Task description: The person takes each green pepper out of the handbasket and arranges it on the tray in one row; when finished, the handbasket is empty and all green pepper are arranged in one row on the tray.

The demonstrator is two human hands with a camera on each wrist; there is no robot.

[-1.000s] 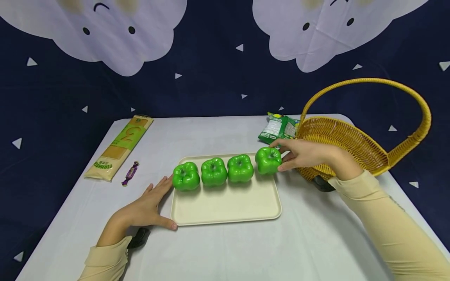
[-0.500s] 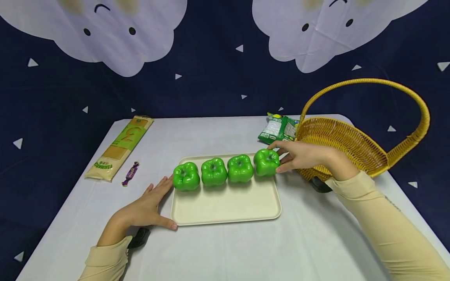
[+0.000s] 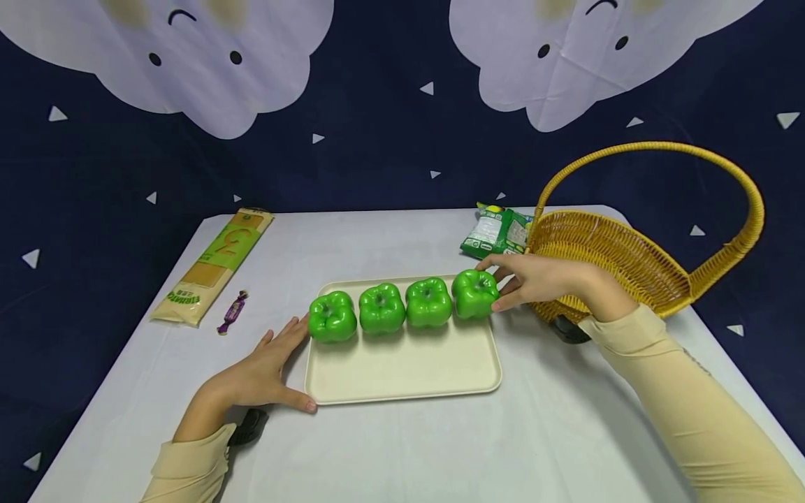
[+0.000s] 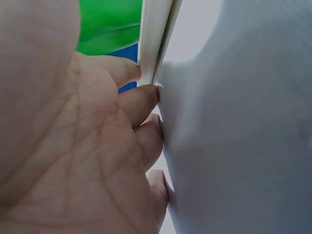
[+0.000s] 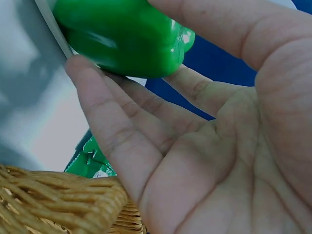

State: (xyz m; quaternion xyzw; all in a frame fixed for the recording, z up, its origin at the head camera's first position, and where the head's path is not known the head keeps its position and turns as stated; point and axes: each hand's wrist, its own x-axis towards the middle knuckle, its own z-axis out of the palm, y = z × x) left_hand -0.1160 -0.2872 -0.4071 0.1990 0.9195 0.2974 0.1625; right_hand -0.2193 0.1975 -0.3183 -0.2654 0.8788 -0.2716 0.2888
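Note:
Several glossy green bell peppers [image 3: 381,308] stand in a row along the back of a cream tray [image 3: 402,381]. My right hand [image 3: 534,279] holds the rightmost green bell pepper [image 3: 473,294] from its right side, at the tray's back right corner. In the right wrist view, thumb and fingers lie around this green bell pepper [image 5: 122,39], with a gap between it and the palm. My left hand [image 3: 260,370] is spread on the table beside the tray's left edge. Its fingertips lie along the tray's rim [image 4: 151,44] in the left wrist view.
A yellow wicker basket [image 3: 610,244] with a tall handle stands at the right, partly behind my right forearm. Behind the right hand lies a green snack bag [image 3: 497,230]. At the left are a long noodle packet [image 3: 214,265] and a purple wrapped candy [image 3: 233,311].
The right hand has brought its bell pepper slightly left and toward me, closer to the others in the row. The left hand and tray have stayed put.

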